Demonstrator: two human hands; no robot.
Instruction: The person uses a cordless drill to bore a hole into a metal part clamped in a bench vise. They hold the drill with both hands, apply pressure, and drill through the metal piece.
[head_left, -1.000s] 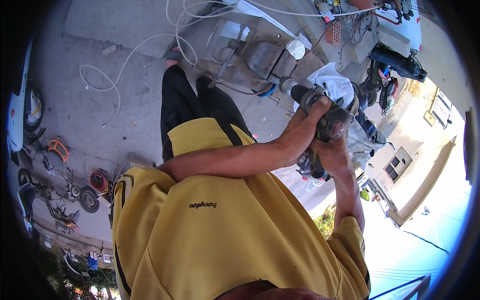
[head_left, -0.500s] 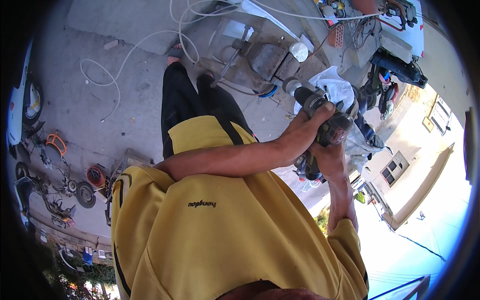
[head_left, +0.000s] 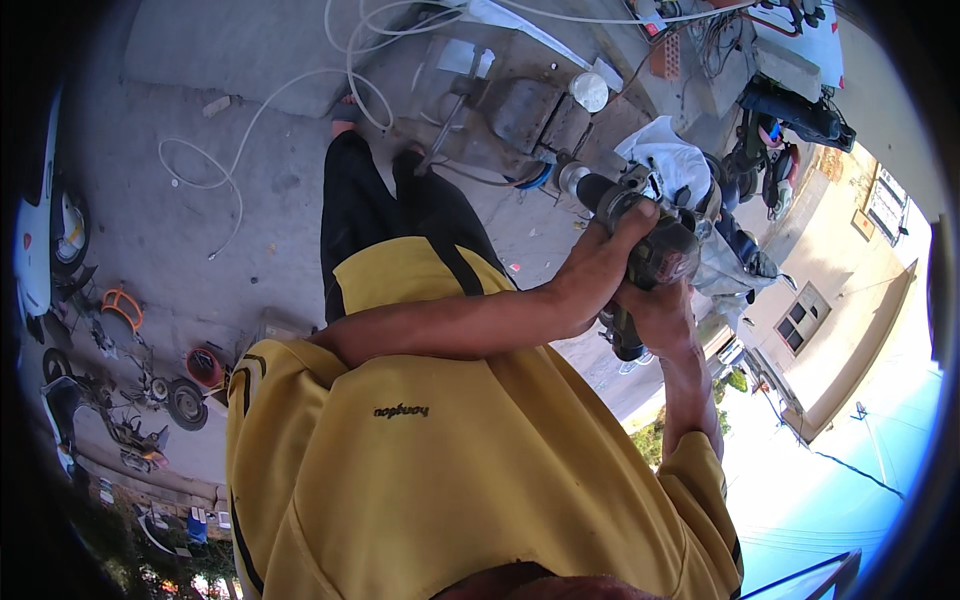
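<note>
A dark cordless drill (head_left: pixel 668 252) is in both my hands, its nose pointing up and left toward a metal bench vise (head_left: pixel 525 115). My left hand (head_left: pixel 612 235) reaches across my body and wraps round the top of the drill body, thumb over it. Below it, my right hand (head_left: pixel 655 312) is closed round the handle. A round, shiny metal piece (head_left: pixel 573 179) lies between the drill's nose and the vise jaws; whether a bit touches it is too small to tell. The vise's bar handle (head_left: pixel 452 118) slants out on its left side.
A round white-topped can (head_left: pixel 589 91) stands beside the vise. Pale hose (head_left: pixel 235 165) loops over the floor. White sheeting (head_left: pixel 665 160) hangs behind the drill, near a parked motorbike (head_left: pixel 770 190). A perforated brick (head_left: pixel 666 58) and cables lie farther off. Motorbike parts (head_left: pixel 150 385) lie at left.
The view has shifted slightly. Both hands keep their grip on the drill, which has stayed nearly in place against the vise, its rear end turned a little.
</note>
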